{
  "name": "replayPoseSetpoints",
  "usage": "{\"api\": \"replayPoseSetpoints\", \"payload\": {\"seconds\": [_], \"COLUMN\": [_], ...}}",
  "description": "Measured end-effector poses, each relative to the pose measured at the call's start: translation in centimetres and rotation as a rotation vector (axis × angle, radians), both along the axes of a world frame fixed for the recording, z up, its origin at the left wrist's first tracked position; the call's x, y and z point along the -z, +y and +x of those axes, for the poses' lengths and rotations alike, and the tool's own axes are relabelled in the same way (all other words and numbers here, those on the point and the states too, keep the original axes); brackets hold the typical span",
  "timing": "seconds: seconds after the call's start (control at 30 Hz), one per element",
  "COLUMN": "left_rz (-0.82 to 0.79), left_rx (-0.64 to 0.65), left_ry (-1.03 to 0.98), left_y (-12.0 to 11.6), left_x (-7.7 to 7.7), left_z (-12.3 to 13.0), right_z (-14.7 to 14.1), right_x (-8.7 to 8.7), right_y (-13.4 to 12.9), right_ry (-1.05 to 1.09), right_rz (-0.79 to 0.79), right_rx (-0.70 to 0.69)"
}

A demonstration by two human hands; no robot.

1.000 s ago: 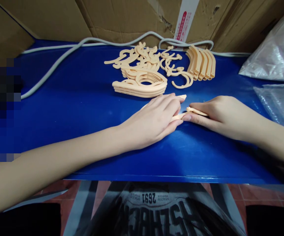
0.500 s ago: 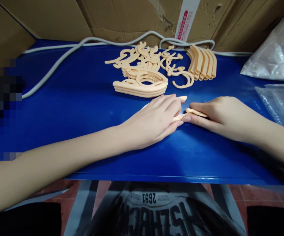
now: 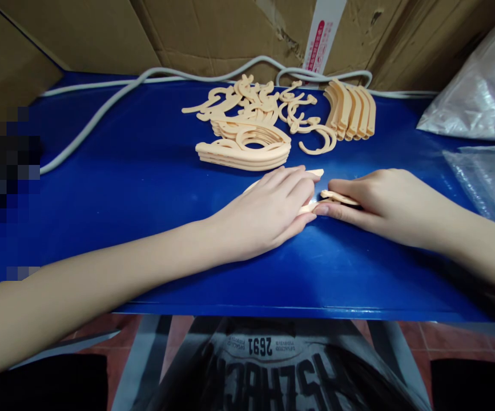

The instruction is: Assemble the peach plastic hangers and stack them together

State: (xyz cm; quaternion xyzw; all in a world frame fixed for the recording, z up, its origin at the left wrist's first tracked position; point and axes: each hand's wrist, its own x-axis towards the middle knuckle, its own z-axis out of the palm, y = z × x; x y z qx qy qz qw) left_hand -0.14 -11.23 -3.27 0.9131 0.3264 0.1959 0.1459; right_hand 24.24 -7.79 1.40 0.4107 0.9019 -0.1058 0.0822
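Observation:
My left hand [image 3: 270,205] is closed over a beige plastic hanger piece [image 3: 316,173], pressing it down at the blue table. Most of that piece lies hidden under the palm; one end shows past the fingertips and another part beside the thumb. To its right, my right hand [image 3: 378,202] pinches a slim beige hanger part [image 3: 340,198] between thumb and forefinger. The thumb tips of both hands almost meet where the two parts come together. How far the parts are joined is covered by the fingers.
Beyond my hands lie a stack of beige hanger bodies [image 3: 242,157], a heap of loose hanger parts [image 3: 256,103], hooks [image 3: 322,142] and a row of curved arms [image 3: 352,111]. A white cable [image 3: 119,103] runs along cardboard at the back. Plastic bags [image 3: 478,97] are at right.
Almost nothing differs. Both hands keep their grip at the same spot, and the whole view has shifted very slightly.

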Motion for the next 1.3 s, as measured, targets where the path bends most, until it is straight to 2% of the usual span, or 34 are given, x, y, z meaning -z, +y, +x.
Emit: {"api": "replayPoseSetpoints", "payload": {"seconds": [1.0, 1.3], "left_rz": [0.195, 0.168], "left_rx": [0.048, 0.034], "left_ry": [0.117, 0.124], "left_y": [0.06, 0.00], "left_x": [0.24, 0.14], "left_z": [-0.11, 0.03], "right_z": [0.23, 0.03], "right_x": [0.12, 0.32], "right_y": [-0.04, -0.08], "right_ry": [-0.003, 0.033], "right_rz": [0.041, 0.059], "right_rx": [-0.024, -0.030]}}
